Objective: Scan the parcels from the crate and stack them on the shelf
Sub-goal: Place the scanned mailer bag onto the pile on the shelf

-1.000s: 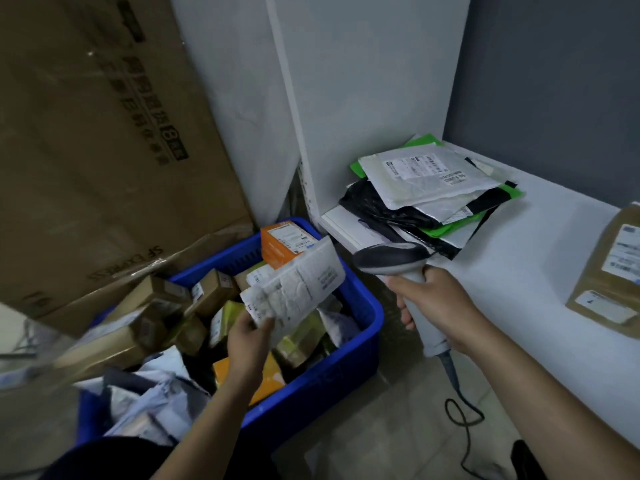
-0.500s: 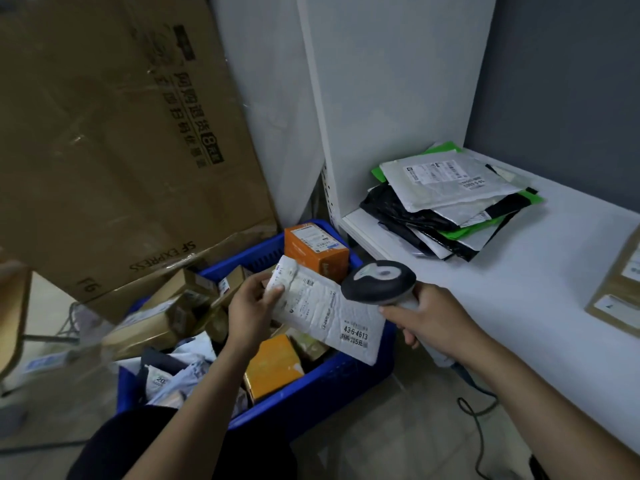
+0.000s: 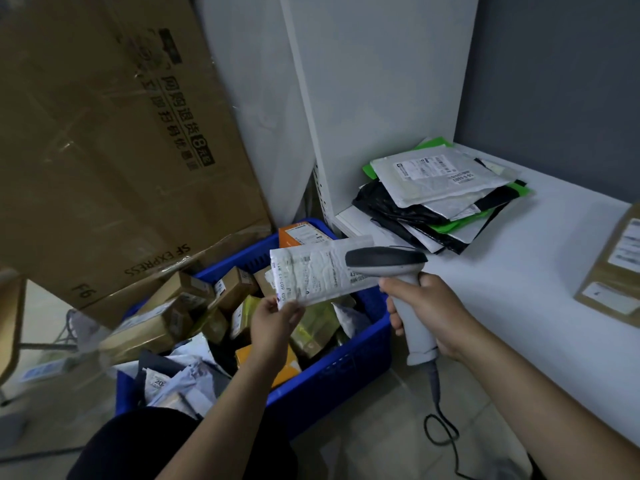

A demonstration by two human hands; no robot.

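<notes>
**A:** Where's the parcel in hand?

**B:** The white bubble-padded mailer [image 3: 311, 275] is up in the air above the blue plastic crate [image 3: 332, 374]. The left hand [image 3: 273, 322] pinches its lower corner, thumb and fingers curled on the edge. I'd guess it is held by the corner to keep the printed label uncovered.

**A:** And the other of the two hands?

**B:** The right hand [image 3: 429, 306] is wrapped round the grip of the grey corded barcode scanner [image 3: 388, 259]. The scanner's dark head overlaps the mailer's right end.

**A:** So scanning, not stacking?

**B:** That's my reading. The white shelf [image 3: 519, 289] just to the right carries a pile of flat plastic mailers [image 3: 440, 192], and this one likely goes on top. The crate holds many more boxes and bags.
</notes>
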